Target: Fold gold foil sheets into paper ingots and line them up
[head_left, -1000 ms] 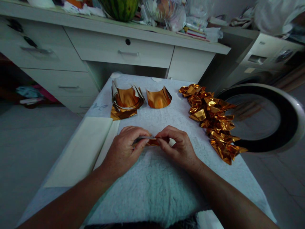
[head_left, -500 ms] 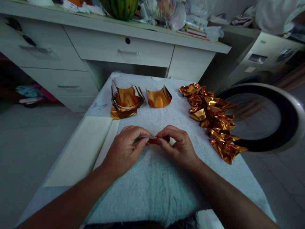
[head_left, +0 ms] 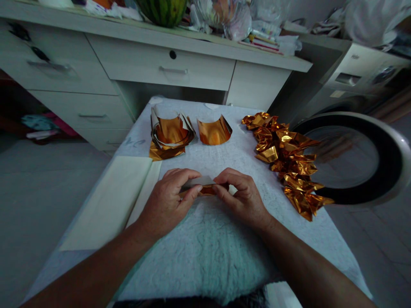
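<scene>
Between my hands is a sheet of gold foil paper, gold on one face and grey-white on the other, partly folded or rolled. My left hand pinches its left end between thumb and fingers. The right end is pinched by my right hand. Beyond the hands, a curled stack of gold foil sheets sits beside a single curled foil sheet. To the right lies a heap of folded gold foil pieces, crumpled-looking and shiny.
A pale cloth covers the table. At its left lies a flat cream sheet or board. A white drawer cabinet stands behind, with a watermelon on top. The open washing machine door is at the right.
The foil paper's grey-white back has tilted up between my hands, so more of it shows. Both hands stay in nearly the same place, with the right fingers shifted slightly.
</scene>
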`<state>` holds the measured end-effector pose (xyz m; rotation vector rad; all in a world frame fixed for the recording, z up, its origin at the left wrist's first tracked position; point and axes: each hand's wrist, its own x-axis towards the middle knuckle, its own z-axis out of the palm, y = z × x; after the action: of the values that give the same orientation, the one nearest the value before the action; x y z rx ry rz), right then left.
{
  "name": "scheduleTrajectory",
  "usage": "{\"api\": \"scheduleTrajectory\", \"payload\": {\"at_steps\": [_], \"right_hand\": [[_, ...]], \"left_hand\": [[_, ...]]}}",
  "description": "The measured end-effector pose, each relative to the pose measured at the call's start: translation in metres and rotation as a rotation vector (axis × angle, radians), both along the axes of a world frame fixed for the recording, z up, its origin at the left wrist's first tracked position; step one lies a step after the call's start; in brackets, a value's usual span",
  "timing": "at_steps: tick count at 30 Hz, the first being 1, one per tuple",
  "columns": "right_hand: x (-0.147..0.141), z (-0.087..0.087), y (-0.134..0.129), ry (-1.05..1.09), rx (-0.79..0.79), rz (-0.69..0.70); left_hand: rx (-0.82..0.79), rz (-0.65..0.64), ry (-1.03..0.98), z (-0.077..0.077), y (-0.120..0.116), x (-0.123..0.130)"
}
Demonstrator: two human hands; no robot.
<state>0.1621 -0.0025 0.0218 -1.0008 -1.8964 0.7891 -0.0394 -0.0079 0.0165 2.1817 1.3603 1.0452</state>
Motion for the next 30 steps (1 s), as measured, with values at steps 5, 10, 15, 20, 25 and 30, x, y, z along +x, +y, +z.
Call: {"api": "scheduleTrajectory", "payload": {"at_steps": [5, 10, 15, 20, 25, 30], "right_hand": [[0.002, -0.002, 0.003, 0.072, -0.060, -0.006], [0.002, -0.009, 0.005, 0.098, -0.209, -0.045], [-0.002, -0.019, 0.007, 0.023, -0.298, -0.116], [-0.004, -0.021, 0.007, -0.089, -0.278, -0.170], [-0.006, -0.019, 0.007, -0.210, -0.270, -0.226], [-0.006, -0.020, 0.008, -0.281, -0.248, -0.255]], "left_hand": [[-0.118, -0.023, -0.027, -0.001, 0.003, -0.005], [-0.288, -0.066, -0.028, 0.000, 0.006, -0.005], [-0.293, -0.028, 0.032, 0.000, 0.007, -0.001], [-0.120, 0.034, 0.110, -0.006, 0.009, -0.001], [0.196, -0.094, 0.244, -0.009, 0.004, -0.002], [0.246, -0.339, 0.335, -0.013, -0.005, 0.007]]}}
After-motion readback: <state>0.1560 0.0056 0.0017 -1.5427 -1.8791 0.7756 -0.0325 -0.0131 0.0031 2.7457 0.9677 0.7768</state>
